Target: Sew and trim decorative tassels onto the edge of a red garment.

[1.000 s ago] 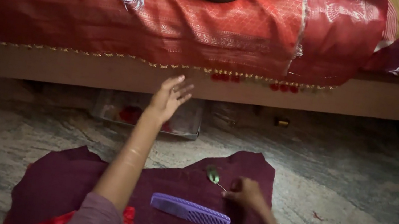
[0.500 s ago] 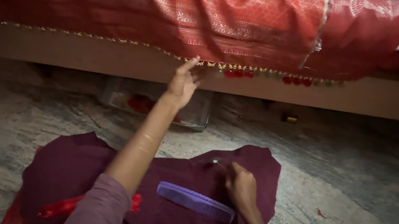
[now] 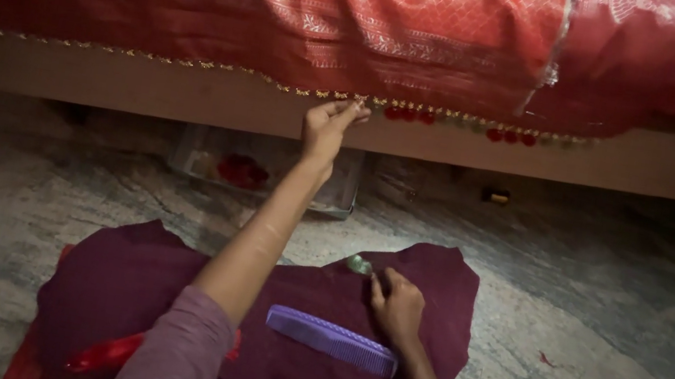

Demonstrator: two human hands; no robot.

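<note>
A purple comb (image 3: 332,340) lies nearest, on the maroon cloth (image 3: 155,296) spread flat on the floor. The right hand (image 3: 398,305) pinches a small greenish piece (image 3: 360,265) against that cloth. Farther off, the left hand (image 3: 328,124), fingers closing, touches the red bedcover's beaded trim (image 3: 410,112).

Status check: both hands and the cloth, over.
Left hand raised, fingers pinching at red bedcover's beaded trim. Right hand on maroon cloth, touching small green piece. Purple comb lies beside it.

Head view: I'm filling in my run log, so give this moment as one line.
left hand: raised at red bedcover's beaded trim | right hand: on maroon cloth, beside small green item | purple comb: lying on cloth
</note>
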